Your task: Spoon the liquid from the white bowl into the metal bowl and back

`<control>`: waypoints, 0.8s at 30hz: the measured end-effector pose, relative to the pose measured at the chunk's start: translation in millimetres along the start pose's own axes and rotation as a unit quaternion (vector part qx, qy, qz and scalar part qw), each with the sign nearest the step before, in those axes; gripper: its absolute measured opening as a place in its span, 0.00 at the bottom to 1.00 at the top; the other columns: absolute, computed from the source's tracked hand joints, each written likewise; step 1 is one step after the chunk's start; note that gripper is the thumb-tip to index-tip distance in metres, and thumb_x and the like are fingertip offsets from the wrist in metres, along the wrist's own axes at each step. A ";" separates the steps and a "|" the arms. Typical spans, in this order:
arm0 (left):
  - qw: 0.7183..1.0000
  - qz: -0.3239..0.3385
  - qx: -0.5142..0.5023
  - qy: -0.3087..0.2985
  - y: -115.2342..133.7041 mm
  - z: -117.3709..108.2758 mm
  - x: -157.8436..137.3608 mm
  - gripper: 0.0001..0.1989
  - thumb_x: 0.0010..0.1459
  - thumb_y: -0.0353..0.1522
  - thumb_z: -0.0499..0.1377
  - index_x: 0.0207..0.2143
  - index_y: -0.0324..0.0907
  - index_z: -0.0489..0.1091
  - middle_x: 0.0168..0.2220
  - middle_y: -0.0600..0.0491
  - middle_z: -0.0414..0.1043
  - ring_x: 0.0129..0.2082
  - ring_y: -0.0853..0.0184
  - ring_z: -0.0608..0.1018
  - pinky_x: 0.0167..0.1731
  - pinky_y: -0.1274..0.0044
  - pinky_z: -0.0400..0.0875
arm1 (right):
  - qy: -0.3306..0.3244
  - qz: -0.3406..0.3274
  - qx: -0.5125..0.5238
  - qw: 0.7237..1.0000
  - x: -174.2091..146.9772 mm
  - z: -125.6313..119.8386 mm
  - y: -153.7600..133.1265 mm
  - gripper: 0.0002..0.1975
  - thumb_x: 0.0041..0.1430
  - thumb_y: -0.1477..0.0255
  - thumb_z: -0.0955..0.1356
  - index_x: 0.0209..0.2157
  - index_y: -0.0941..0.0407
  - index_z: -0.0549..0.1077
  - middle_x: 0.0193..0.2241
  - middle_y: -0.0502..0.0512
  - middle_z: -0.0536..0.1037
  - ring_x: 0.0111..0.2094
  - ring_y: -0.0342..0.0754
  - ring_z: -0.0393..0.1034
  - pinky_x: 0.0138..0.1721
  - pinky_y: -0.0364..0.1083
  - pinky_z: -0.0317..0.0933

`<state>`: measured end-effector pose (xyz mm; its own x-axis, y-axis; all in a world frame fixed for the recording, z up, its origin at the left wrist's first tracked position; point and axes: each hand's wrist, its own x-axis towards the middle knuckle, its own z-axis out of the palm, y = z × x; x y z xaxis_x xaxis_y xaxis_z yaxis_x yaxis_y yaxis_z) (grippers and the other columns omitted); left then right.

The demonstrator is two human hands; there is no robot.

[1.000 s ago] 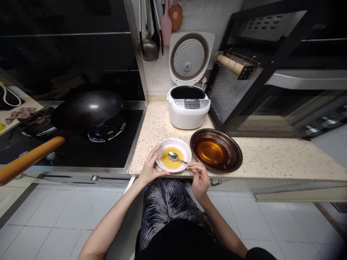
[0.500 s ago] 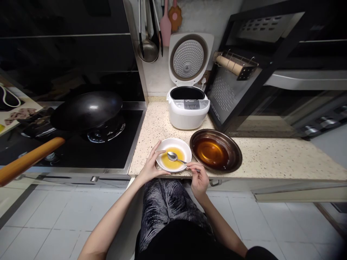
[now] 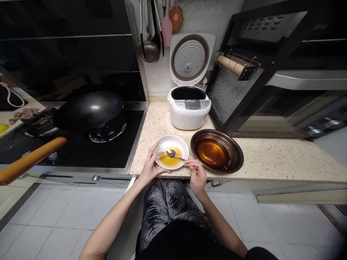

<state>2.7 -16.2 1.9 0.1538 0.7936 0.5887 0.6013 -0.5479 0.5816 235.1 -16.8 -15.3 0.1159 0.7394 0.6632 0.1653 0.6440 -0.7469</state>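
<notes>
A shallow white bowl [image 3: 185, 150] with yellow liquid sits near the counter's front edge. It looks slightly tilted toward me, the liquid pooled at the near side. My left hand [image 3: 149, 167] grips its left rim, fingers at the far left and thumb along the near side. Between thumb and fingers of my right hand [image 3: 198, 177] is the handle of a metal spoon [image 3: 171, 154]. The spoon's head is over the middle of the bowl; some yellow shows in it. Just right of the bowl rests a dark metal basin [image 3: 238, 157] of amber-brown liquid.
A white rice cooker [image 3: 189, 117] stands behind with its lid up. At left, a black wok [image 3: 89, 108] sits on the stove, its wooden handle [image 3: 34, 159] sticking out toward me. A dark rack [image 3: 226, 99] stands at right. Utensils hang above, including a skimmer [image 3: 149, 51].
The bowl has shifted slightly left and tipped a little toward me, its liquid gathering at the near side. The spoon and my right hand have moved slightly left with it.
</notes>
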 end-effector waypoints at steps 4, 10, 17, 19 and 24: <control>1.000 0.004 -0.014 -0.008 -1.8 0.1 -0.4 0.37 0.47 0.46 0.75 0.57 0.48 0.71 0.73 0.37 0.55 0.72 0.41 0.63 0.67 0.42 0.62 | 0.003 -0.006 -0.006 1.000 -0.5 0.4 1.4 0.09 0.71 0.73 0.63 0.37 0.53 0.73 0.36 0.55 0.83 0.39 0.49 0.79 0.42 0.51 0.74; 1.000 0.012 -0.020 -0.016 -1.0 -0.5 -1.0 0.35 0.49 0.47 0.74 0.57 0.48 0.71 0.73 0.37 0.55 0.72 0.42 0.64 0.66 0.43 0.64 | 0.002 -0.012 -0.015 1.000 -4.0 -2.3 2.5 0.09 0.72 0.74 0.63 0.38 0.53 0.73 0.36 0.55 0.83 0.40 0.49 0.79 0.43 0.50 0.73; 0.999 0.030 -0.011 -0.002 -3.0 1.3 -4.2 0.36 0.48 0.45 0.75 0.59 0.49 0.72 0.73 0.39 0.56 0.71 0.42 0.65 0.66 0.44 0.65 | 0.010 -0.008 -0.005 1.000 -7.5 -3.6 1.5 0.09 0.72 0.75 0.63 0.38 0.53 0.72 0.37 0.54 0.83 0.41 0.49 0.79 0.44 0.50 0.74; 0.999 0.035 -0.010 0.000 -3.9 1.5 -5.0 0.37 0.48 0.45 0.75 0.59 0.49 0.72 0.73 0.39 0.56 0.71 0.42 0.65 0.66 0.45 0.65 | 0.015 -0.010 0.005 1.000 -8.0 -3.6 1.0 0.09 0.72 0.76 0.63 0.38 0.53 0.73 0.37 0.54 0.83 0.40 0.48 0.79 0.44 0.49 0.73; 0.999 0.049 -0.005 0.011 -4.7 2.2 -4.9 0.37 0.48 0.45 0.75 0.59 0.49 0.72 0.73 0.39 0.57 0.70 0.43 0.67 0.65 0.47 0.68 | 0.027 -0.009 0.019 0.999 -8.9 -3.7 -1.8 0.09 0.72 0.75 0.63 0.38 0.52 0.73 0.37 0.53 0.82 0.40 0.47 0.78 0.44 0.48 0.73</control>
<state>0.8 -17.0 -5.0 0.1930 0.7303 0.6553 0.5761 -0.6250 0.5268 237.4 -25.3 -19.7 0.1656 0.7171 0.6770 0.1301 0.6646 -0.7358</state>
